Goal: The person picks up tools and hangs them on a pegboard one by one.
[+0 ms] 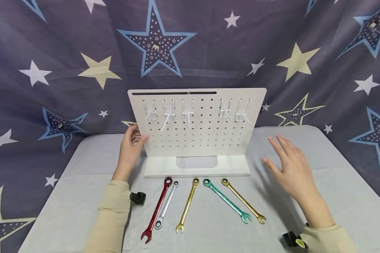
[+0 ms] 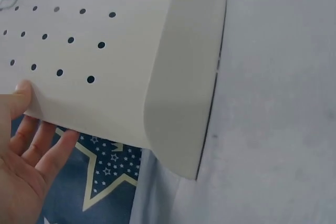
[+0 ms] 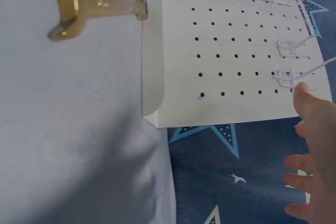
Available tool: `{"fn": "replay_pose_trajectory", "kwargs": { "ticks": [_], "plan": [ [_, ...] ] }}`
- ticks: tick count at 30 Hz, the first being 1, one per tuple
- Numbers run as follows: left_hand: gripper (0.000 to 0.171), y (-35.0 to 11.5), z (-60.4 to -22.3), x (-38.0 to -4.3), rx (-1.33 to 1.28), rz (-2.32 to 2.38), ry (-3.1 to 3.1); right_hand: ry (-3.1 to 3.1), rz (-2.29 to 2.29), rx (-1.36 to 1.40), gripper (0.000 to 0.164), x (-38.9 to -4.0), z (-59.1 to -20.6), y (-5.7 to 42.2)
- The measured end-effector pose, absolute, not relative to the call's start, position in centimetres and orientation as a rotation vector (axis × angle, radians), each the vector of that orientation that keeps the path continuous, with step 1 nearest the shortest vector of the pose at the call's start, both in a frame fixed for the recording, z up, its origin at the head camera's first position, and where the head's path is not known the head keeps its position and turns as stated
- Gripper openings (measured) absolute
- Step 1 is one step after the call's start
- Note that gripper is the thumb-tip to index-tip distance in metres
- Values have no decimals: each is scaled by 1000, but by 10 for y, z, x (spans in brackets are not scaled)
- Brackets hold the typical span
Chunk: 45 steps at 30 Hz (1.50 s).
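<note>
A white pegboard (image 1: 193,140) stands upright on its flat base, with several white hooks (image 1: 169,116) in its upper rows. My left hand (image 1: 131,149) pinches the board's left edge; in the left wrist view the thumb lies on the front face and the fingers reach behind. My right hand (image 1: 292,170) is off the board's right side, fingers spread, holding nothing. In front of the base lie a red wrench (image 1: 157,209), a silver wrench (image 1: 166,205), a gold wrench (image 1: 188,205), a green wrench (image 1: 227,200) and another gold wrench (image 1: 244,201).
A grey cloth (image 1: 92,196) covers the table. Behind it hangs a dark curtain (image 1: 209,63) printed with stars. A black camera mount (image 1: 137,198) is on the left wrist, another mount (image 1: 290,239) on the right.
</note>
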<state>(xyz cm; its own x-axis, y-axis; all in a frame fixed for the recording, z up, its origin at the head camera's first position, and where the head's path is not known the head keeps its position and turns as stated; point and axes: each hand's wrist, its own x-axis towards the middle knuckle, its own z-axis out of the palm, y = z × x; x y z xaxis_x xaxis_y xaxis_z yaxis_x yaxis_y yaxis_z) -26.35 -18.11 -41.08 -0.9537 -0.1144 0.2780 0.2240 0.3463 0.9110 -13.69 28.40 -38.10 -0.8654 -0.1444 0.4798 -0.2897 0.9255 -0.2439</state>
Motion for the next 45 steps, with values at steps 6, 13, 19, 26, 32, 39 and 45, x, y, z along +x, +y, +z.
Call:
{"fn": "replay_pose_trajectory", "kwargs": {
  "ticks": [6,13,19,26,32,39,45],
  "plan": [
    [44,-182,-409,-260,-112,-1562,-2352,-2590,479,376,65,-137,-378,280],
    [40,-179,-407,-256,-85,-1421,-2369,-2594,633,462,62,-134,-380,272],
    [40,-177,-404,-258,-114,-1404,-2392,-2621,740,483,56,-130,-382,267],
    [42,-177,-405,-258,-115,-1415,-2409,-2700,834,495,42,-129,-385,265],
    [43,-177,-405,-258,-123,-1422,-2402,-2733,865,551,27,-129,-387,263],
    [45,-177,-406,-260,-151,-1397,-2384,-2763,903,583,23,-131,-389,261],
    [47,-180,-407,-258,-164,-1359,-2399,-2789,1078,666,25,-133,-398,254]
  ]
}}
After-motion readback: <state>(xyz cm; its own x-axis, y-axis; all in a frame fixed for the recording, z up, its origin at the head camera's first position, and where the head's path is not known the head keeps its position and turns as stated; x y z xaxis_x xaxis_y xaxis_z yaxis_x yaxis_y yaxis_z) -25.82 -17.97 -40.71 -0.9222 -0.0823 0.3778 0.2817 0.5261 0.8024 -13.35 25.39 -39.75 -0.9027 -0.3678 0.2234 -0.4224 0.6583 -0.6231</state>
